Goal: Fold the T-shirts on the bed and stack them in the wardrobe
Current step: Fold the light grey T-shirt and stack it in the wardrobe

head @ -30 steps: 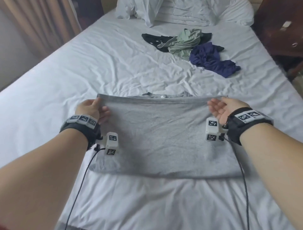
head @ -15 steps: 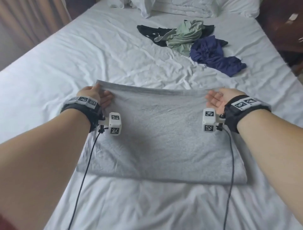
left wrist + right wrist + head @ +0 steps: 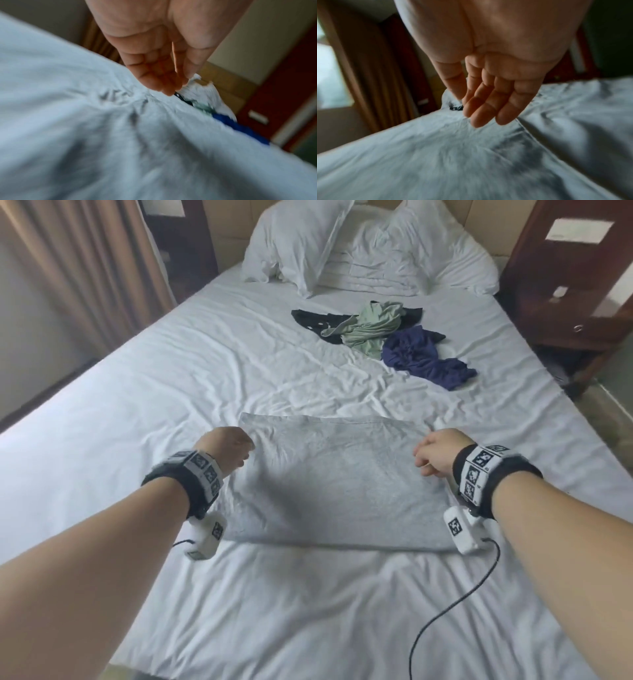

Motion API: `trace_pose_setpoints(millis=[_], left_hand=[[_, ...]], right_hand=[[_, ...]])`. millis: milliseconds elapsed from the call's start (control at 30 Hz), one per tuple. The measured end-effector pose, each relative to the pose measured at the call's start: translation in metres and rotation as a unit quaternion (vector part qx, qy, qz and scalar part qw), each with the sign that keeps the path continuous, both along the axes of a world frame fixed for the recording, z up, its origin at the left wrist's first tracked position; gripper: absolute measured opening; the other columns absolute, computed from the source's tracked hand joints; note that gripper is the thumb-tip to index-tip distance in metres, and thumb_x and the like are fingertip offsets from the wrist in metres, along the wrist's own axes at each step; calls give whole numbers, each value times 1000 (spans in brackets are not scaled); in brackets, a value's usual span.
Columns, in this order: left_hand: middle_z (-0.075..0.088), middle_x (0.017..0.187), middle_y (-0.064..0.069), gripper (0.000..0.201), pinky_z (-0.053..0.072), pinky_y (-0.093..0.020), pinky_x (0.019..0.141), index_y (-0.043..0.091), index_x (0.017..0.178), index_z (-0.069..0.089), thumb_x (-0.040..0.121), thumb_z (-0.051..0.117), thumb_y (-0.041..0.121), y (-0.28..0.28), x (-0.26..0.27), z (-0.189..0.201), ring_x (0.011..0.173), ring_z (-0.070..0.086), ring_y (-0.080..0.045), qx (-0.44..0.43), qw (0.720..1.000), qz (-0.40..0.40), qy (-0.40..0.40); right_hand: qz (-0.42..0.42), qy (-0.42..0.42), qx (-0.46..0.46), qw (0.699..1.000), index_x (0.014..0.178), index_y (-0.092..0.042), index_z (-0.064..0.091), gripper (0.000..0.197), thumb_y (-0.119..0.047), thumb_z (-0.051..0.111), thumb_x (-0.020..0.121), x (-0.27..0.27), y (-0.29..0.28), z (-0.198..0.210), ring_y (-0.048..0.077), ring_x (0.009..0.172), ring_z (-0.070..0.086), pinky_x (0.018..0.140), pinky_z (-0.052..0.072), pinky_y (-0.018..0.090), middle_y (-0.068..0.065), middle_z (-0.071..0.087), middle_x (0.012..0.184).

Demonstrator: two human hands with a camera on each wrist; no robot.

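Note:
A grey T-shirt [image 3: 335, 484] lies folded into a flat rectangle on the white bed [image 3: 154, 412], right in front of me. My left hand [image 3: 227, 450] hovers over its left edge and my right hand [image 3: 435, 453] over its right edge. Both hold nothing. In the wrist views the left hand [image 3: 164, 81] and the right hand [image 3: 484, 108] hang with relaxed fingers just above the blurred grey cloth [image 3: 453, 155]. Further up the bed lie three crumpled shirts: a black one [image 3: 315, 323], a green one [image 3: 373, 328] and a navy one [image 3: 421, 357].
White pillows [image 3: 298, 244] are piled at the headboard. A dark wooden nightstand [image 3: 575, 275] stands at the bed's right, and a brown curtain [image 3: 85, 268] hangs at the left. Cables trail from my wrist cameras across the sheet. No wardrobe is in view.
Both hands have let go of the grey shirt's far edge, which now lies flat on the folded shirt. The hands have drawn back slightly, and the view has tilted up.

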State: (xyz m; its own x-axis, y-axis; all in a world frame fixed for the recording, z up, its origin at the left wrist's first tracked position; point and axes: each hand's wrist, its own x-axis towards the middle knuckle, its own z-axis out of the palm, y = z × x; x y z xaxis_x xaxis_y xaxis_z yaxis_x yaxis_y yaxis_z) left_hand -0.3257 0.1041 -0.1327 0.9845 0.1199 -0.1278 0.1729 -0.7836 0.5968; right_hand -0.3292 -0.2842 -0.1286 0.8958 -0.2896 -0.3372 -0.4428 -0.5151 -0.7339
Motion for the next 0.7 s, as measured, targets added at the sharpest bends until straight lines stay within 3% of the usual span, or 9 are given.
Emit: trace_pose_setpoints(millis=[67,133,200,267,400,500,600,700], left_hand=[[74,108,4,22,54,-34,93,21,107,74,101,53,25,-4,-26,5,100,70,-20,175,976,-113,58],[68,125,5,28,47,-31,96,25,124,68,100,53,25,-4,-43,1,112,63,-19,274,941,-175,94],[59,140,4,48,47,-34,103,31,142,55,93,59,29,-4,-55,-9,126,56,-21,317,917,-203,133],[46,152,2,72,42,-38,113,30,154,39,87,67,31,-8,-65,-23,140,46,-23,359,891,-229,156],[22,166,2,105,32,-34,118,19,162,16,80,78,38,-18,-79,-46,151,29,-20,376,877,-250,164],[9,170,8,104,31,-39,120,23,164,5,83,70,35,-18,-79,-59,153,24,-18,385,878,-224,174],[24,167,12,88,41,-38,113,34,163,9,87,53,27,-17,-75,-59,145,42,-21,366,893,-208,160],[53,149,6,83,52,-31,94,46,159,14,87,46,19,-14,-69,-58,122,61,-25,340,907,-206,141]], right_hand=[[34,12,-44,998,80,-7,69,14,-1,59,88,-25,5,4,24,63,63,54,47,26,22,74,88],[66,19,-105,992,82,-8,73,16,0,60,86,-45,8,7,26,73,65,67,54,33,17,75,89],[118,59,-207,969,103,-11,75,20,-5,63,88,-65,10,6,27,93,68,81,54,31,8,72,100],[143,83,-272,948,123,-16,66,35,-11,65,88,-81,9,-4,26,110,64,92,52,28,5,66,123],[114,86,-257,956,144,-18,48,60,-14,62,85,-102,1,-40,27,127,56,105,47,31,8,53,144],[160,119,-249,948,158,-19,25,89,-19,67,80,-109,2,-67,22,149,30,121,27,30,6,24,164],[191,148,-276,930,162,-19,8,99,-21,66,81,-109,3,-77,17,155,11,125,15,30,0,2,168],[223,162,-318,907,162,-18,5,102,-28,66,81,-103,2,-79,18,155,13,125,16,33,1,1,168]])
